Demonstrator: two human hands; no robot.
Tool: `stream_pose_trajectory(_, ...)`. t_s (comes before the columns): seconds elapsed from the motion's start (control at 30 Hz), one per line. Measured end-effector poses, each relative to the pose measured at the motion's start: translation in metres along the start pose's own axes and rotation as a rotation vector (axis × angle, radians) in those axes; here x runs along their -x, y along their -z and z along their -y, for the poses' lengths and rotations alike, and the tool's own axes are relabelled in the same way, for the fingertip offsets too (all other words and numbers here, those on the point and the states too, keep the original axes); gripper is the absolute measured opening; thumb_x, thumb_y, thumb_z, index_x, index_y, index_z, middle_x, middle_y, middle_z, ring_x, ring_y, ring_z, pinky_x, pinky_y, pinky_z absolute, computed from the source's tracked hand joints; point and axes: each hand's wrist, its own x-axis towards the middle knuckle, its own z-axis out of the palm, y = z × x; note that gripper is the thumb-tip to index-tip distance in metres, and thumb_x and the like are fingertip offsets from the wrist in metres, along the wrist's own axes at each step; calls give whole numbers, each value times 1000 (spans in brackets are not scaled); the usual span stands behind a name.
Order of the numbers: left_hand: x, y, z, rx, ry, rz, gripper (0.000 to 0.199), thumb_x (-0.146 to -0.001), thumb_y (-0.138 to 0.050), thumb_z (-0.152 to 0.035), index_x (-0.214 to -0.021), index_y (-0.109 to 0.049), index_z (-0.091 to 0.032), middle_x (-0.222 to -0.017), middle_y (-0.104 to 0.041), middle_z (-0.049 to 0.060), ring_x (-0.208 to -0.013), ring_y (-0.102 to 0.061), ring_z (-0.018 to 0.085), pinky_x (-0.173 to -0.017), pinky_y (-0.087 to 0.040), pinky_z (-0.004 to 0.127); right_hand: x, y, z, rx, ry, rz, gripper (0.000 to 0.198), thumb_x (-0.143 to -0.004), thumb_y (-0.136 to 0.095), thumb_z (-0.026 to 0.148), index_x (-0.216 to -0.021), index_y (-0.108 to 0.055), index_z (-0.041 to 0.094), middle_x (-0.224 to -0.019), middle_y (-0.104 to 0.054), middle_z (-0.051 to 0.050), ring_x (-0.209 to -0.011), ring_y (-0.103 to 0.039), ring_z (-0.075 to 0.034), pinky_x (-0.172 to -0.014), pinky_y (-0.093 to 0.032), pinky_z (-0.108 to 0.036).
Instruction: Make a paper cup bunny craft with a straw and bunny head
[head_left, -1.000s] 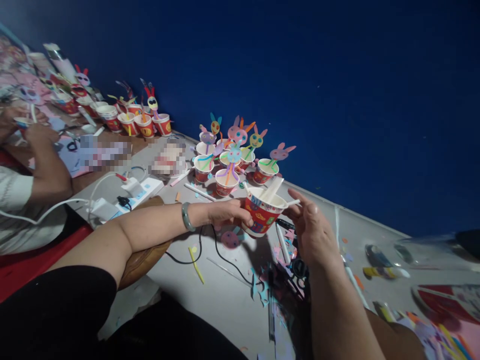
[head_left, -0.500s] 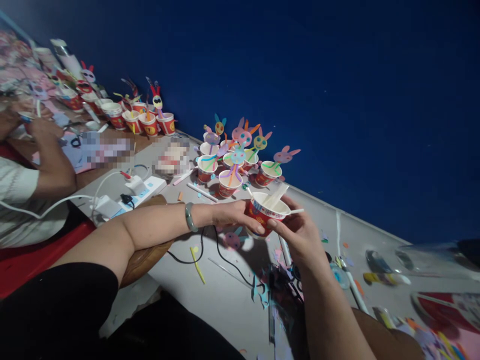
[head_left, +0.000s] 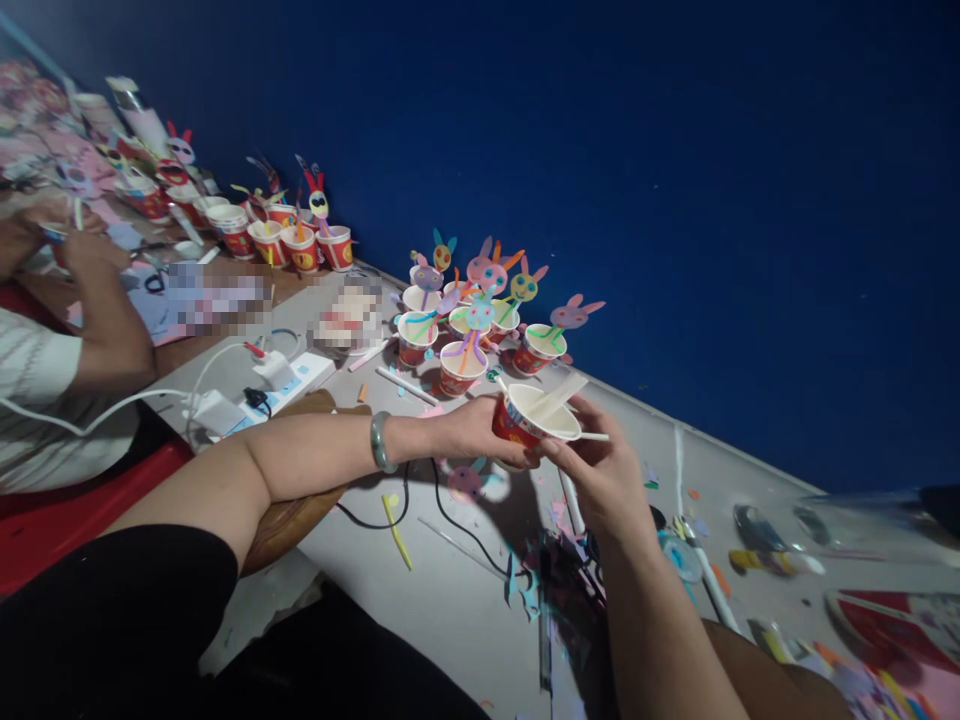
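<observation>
Between my two hands is a red paper cup with a white inside, tilted so that its mouth faces me. Pale strips stick up out of it, and a thin white stick pokes out at each side of the rim. My left hand, a bracelet on its wrist, wraps round the cup's left side. From the right, my right hand grips the cup with the thumb near the front; its other fingers are partly hidden behind. Below the cup, a pink paper rabbit face lies on the table.
Several red cups with paper rabbit figures stand beyond my hands, and more line the wall. A power strip with cables lies left. A co-worker's arm is at far left. A glue tube and paper scraps lie right.
The cup has tipped slightly, showing more of its inside. My left fingers have shifted a little around its lower side. The surroundings look the same.
</observation>
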Motion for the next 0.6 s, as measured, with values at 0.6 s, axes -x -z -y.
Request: stream_pose_trajectory(0.6, 0, 1, 14, -191, -111, 159, 59, -61, -86, -29, -112, -62, -12, -111, -67, 10, -104, -63, 23, -95, -48, 36, 0, 22, 14, 425, 144, -179, 29, -75, -74, 50, -80, -73, 22, -82, -75, -5, -83, -70, -24, -81, -54, -40)
